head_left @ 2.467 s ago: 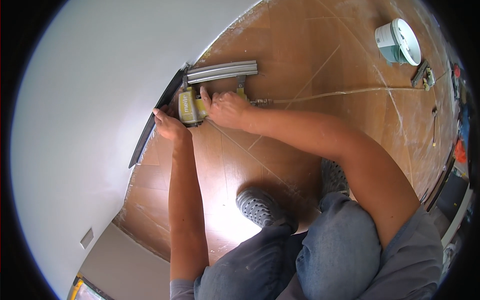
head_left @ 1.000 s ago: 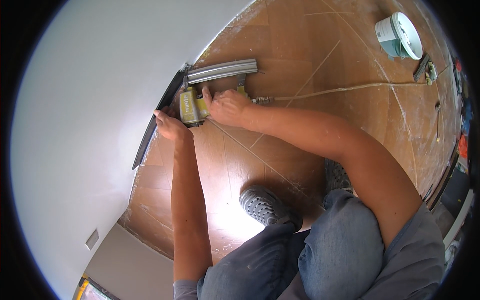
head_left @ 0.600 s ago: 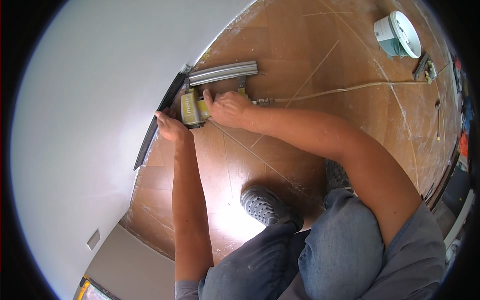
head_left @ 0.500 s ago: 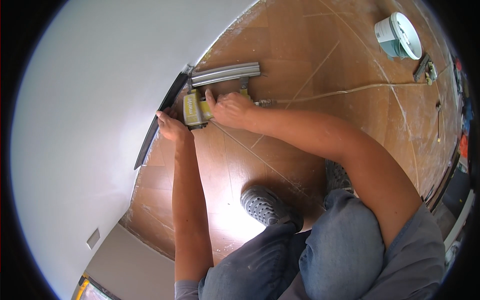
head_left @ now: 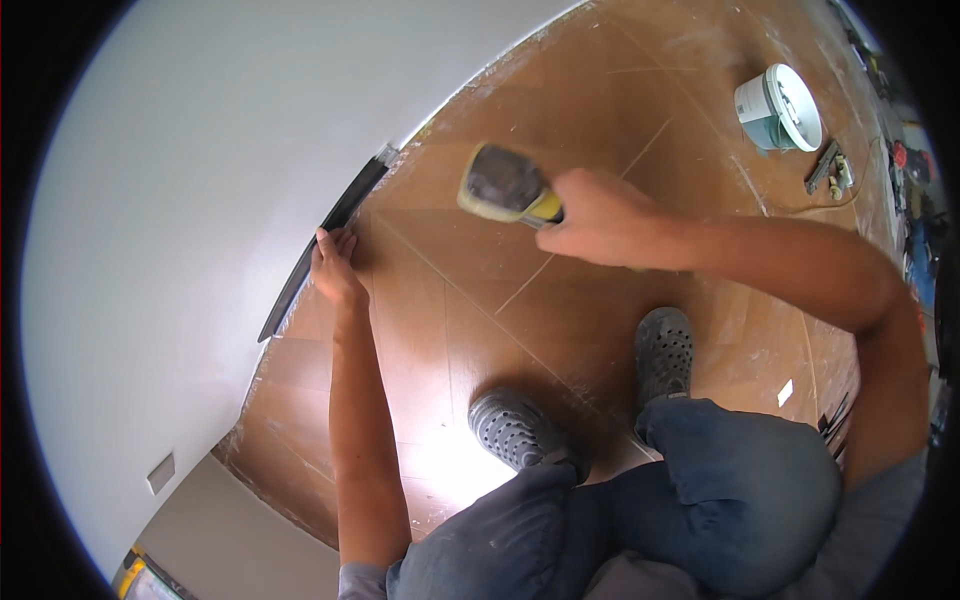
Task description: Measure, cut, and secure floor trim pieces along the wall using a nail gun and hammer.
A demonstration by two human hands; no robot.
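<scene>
My left hand [head_left: 336,262] grips a long black baseboard strip [head_left: 359,188] along the foot of the white wall [head_left: 190,230], thumb and fingertips against it. To its right, my right hand [head_left: 598,218] is closed round a yellow nail gun [head_left: 503,183], raised over the brown floor [head_left: 440,300] and apart from the strip. The gun's dark, blurred end faces up toward me. Much of the tool and its handle is hidden behind my hand.
A white bucket [head_left: 775,105] lies at the upper right beside small tools [head_left: 828,170] and a thin hose [head_left: 835,205]. Mixed items [head_left: 915,200] line the far right edge. My grey clogs [head_left: 510,430] and bent knees fill the lower middle.
My right hand has lifted the nail gun away from the strip and moved it right, turning it over. My left hand stays at the strip. The view has shifted slightly.
</scene>
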